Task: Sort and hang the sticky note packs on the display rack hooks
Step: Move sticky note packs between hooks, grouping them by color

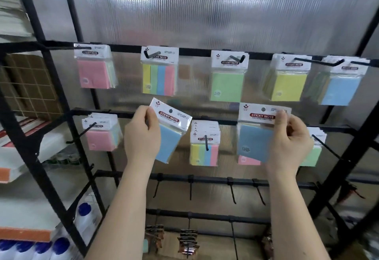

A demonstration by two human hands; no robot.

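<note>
Blue sticky note pack, left (170, 134) — tilted, clear sleeve with white "STICKY NOTE" header and round hang hole; held in front of the second rail, off any hook. Left hand (141, 136) grips its left edge, thumb on the header, fingers curled behind.

Blue sticky note pack, right (254, 134) — near upright, same header, held in front of the second rail with a pink pack (248, 160) showing just below it. Right hand (289, 143) pinches the header's right corner, fingers bent round the pack's right side.

Display rack (196, 51) — black metal rails with forward-pointing hooks, ribbed translucent panel behind.

Top rail, left to right: pink pack (94, 75); striped multicolour pack (159, 79); green pack (226, 86); yellow pack (288, 86); blue pack (340, 89). Each hangs on its own hook.

Second rail: pink stack (100, 137) at far left; striped multicolour stack (204, 153) between the two hands; green stack (312, 155) partly hidden behind the right hand.

Third rail (205, 180) — several bare hooks.

Lowest level — brownish carded items (188, 243), blurred.

Left side — shelving with white bottles with blue caps (61, 245).
</note>
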